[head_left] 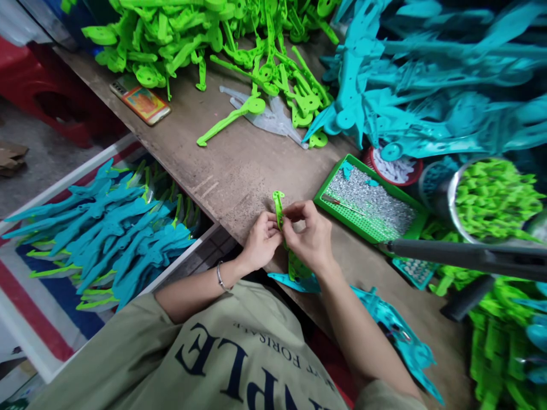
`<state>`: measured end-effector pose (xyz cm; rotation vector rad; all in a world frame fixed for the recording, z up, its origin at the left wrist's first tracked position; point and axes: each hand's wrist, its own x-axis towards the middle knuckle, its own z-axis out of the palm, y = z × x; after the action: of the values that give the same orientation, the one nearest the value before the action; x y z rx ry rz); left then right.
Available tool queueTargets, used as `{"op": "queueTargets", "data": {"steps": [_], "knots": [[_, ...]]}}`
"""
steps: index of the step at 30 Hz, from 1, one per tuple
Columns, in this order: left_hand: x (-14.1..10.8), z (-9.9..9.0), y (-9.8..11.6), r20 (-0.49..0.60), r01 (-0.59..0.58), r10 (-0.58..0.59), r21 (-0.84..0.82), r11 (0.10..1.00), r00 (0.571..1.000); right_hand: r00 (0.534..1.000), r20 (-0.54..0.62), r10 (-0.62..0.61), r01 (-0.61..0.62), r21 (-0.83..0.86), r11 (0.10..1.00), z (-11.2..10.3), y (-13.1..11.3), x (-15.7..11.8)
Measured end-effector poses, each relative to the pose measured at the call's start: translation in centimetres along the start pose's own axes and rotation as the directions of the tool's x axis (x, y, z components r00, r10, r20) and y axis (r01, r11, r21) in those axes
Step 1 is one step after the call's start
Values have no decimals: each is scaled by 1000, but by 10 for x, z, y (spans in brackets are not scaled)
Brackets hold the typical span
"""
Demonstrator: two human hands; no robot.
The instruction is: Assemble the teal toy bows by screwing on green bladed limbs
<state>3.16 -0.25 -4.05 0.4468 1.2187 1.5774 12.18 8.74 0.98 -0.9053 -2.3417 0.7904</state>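
Observation:
Both hands meet near the table's front edge around a narrow lime-green plastic part [278,206], whose hooked end sticks up between them. My left hand [261,242], with a bangle on its wrist, has its fingers curled against the part's lower left side. Thumb and forefinger of my right hand [310,236] pinch it from the right. Below the hands another stretch of green plastic [298,267] shows; whether it joins the held part I cannot tell. Under my right forearm lies a turquoise plastic shell [399,330], partly covered by the arm.
A green tray [342,213] of small metal pieces stands right of my hands. Beside it, a metal bowl [453,199] holds small green parts. Green parts [179,34] and turquoise parts [427,85] pile up behind. A phone [141,104] lies left; a dark rod [461,255] juts in from the right.

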Motion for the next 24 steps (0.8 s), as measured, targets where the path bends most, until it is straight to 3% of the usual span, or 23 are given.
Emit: {"op": "queueTargets", "data": {"steps": [5, 16, 24], "knots": [[-1, 0, 1, -3, 2, -2, -2, 1000, 1000, 999, -10, 40, -40, -26, 999, 3, -1, 0], [0, 0, 1, 1, -2, 2, -2, 1000, 1000, 999, -5, -49, 49, -4, 999, -4, -2, -4], [-2, 0, 6, 37, 85, -82, -103, 991, 996, 999, -15, 35, -34, 28, 999, 1, 0, -2]]}}
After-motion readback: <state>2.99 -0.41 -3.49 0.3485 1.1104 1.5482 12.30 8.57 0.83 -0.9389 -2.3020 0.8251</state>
